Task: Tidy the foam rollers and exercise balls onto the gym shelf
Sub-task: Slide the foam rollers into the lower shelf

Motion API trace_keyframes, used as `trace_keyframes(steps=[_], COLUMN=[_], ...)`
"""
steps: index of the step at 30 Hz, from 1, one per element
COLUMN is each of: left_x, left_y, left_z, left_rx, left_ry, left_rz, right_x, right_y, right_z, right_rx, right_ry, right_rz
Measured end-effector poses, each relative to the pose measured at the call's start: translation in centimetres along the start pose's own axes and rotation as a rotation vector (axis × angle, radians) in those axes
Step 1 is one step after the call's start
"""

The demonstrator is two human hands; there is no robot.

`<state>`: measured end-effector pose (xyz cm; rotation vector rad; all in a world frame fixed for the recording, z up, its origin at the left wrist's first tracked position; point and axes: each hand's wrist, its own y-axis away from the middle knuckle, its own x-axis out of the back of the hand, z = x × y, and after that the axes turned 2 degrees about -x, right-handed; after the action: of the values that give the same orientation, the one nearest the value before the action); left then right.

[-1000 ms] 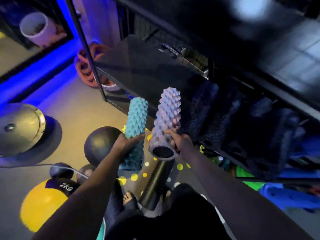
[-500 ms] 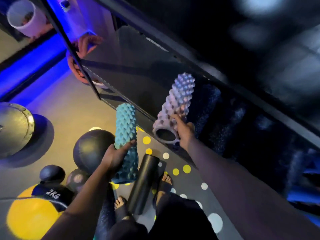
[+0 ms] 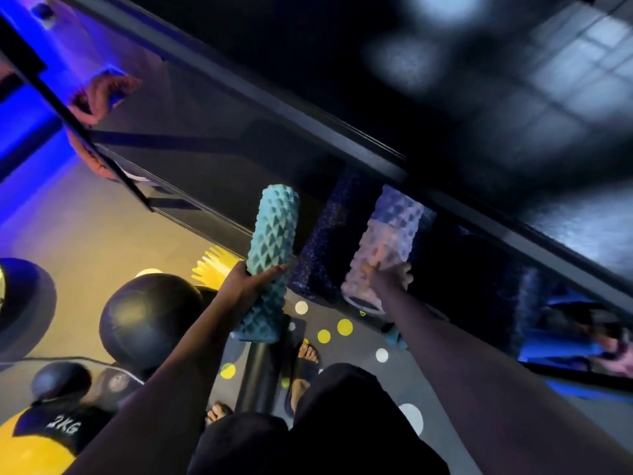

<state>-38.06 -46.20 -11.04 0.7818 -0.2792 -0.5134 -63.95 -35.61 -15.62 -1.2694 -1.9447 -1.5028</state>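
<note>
Your right hand (image 3: 390,281) grips the near end of the pale spiked roller (image 3: 385,241), whose far end lies under the shelf rail (image 3: 342,140), just beside a dark speckled roller (image 3: 322,248). Your left hand (image 3: 251,286) holds the teal roller (image 3: 272,255) mid-length, left of both, its long axis pointing the same way toward the shelf.

The upper shelf board (image 3: 308,121) overhangs the bay, leaving only a low opening at the front. Inside, a dark speckled foam roller (image 3: 325,241) and the pale spiked roller (image 3: 383,245) lie side by side. Left of them, the glossy lower shelf board (image 3: 205,173) offers open surface. The teal spiked roller (image 3: 270,255) stands before its edge. A black smooth roller (image 3: 260,371) and a black medicine ball (image 3: 150,317) crowd the floor below.
</note>
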Motion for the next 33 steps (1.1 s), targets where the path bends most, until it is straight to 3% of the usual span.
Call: trace_keyframes(steps=[5,8,10,15,18,21,23,25,28,33], left_x=[-0.4,0.9,1.8,1.5,0.4,-0.9,-2.1,-3.5,-6.2,-10.3], left_y=[1.9,3.6,4.8,7.8,9.5,10.2,10.4,10.4,10.2,7.8], left_z=[-1.5,-2.5,-2.8,-1.9,-0.5,0.9,1.7,2.0,2.4,2.0], left_rx=[0.088,0.084,0.088,0.087,0.028,-0.081,-0.137,-0.168,-0.201,-0.287], left_ry=[-0.145,-0.115,-0.081,-0.072,0.043,0.024,-0.020,-0.095,-0.220,-0.354], left_rz=[0.066,-0.014,-0.076,-0.102,-0.196,-0.250,-0.307,-0.328,-0.344,-0.277], right_x=[1.0,1.4,1.5,1.7,1.2,1.3,2.0,2.6,3.9,6.6], right_y=[-0.1,0.6,1.5,8.9,13.9,17.1,17.6,17.1,16.1,12.7], right_z=[0.1,0.6,1.0,1.5,3.0,5.1,7.0,8.7,9.9,11.3], right_rx=[0.098,0.137,0.111,0.217,0.253,0.016,-0.013,0.015,0.039,0.232], right_ry=[0.165,0.214,0.168,-0.242,-0.346,-0.594,-0.691,-0.762,-0.843,-0.687], right_rz=[-0.044,-0.127,-0.107,0.144,-0.081,-0.624,-0.905,-1.005,-0.814,-0.518])
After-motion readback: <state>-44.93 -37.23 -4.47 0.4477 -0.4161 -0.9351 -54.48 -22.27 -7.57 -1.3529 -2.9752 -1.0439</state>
